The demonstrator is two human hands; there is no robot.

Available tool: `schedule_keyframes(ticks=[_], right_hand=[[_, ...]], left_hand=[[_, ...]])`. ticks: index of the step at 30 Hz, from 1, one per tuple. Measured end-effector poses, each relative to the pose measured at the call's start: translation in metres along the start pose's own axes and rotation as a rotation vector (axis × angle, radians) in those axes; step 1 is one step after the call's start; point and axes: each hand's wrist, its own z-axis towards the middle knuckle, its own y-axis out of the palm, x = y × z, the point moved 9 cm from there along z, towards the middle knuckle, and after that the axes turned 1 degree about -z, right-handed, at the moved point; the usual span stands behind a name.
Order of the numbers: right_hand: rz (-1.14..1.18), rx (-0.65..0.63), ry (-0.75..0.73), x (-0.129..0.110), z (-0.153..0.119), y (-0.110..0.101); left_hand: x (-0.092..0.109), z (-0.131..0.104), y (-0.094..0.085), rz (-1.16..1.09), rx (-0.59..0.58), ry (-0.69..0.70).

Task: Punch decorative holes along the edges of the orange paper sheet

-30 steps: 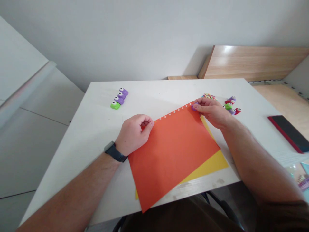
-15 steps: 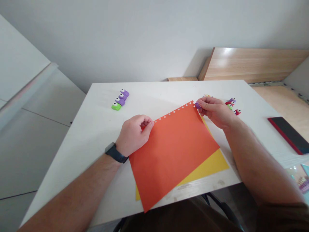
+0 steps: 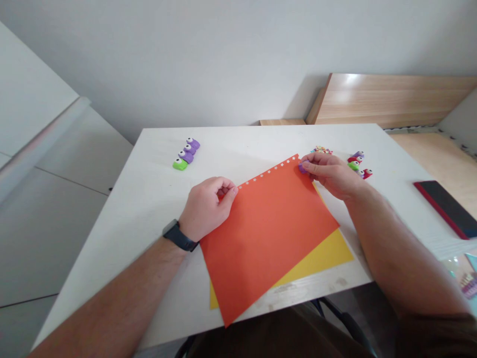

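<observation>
An orange paper sheet (image 3: 268, 219) lies slanted over a yellow sheet (image 3: 316, 258), with a row of small white star shapes along its far edge. My left hand (image 3: 210, 204), wearing a dark wristwatch (image 3: 179, 234), pinches the far left part of the orange sheet between thumb and fingers. At the sheet's far right corner, my right hand (image 3: 328, 171) is closed on a small purple piece (image 3: 303, 167). That piece overlaps the paper's edge; the fingers hide part of it.
Purple and green pieces with googly eyes (image 3: 187, 153) stand in a row at the far left. Behind my right hand lie a small multicoloured pile (image 3: 322, 149) and more googly-eyed pieces (image 3: 358, 164). A black-and-red flat object (image 3: 445, 208) rests near the right edge.
My right hand has shifted slightly left with the purple piece, which now covers more of the orange sheet's corner. The multicoloured pile shows more. My left hand stays in place.
</observation>
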Motion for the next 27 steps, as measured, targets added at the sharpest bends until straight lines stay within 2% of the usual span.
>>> schedule_keyframes(ticks=[5,27], right_hand=[[0.050,-0.004,0.034,0.0011,-0.0017,0.0042],[0.039,-0.008,-0.026,-0.0023,-0.0012,0.0040]], left_hand=[[0.0002,0.0001,0.0000,0.000,-0.004,0.000],[-0.0015,0.0000,-0.0006,-0.033,0.003,-0.024]])
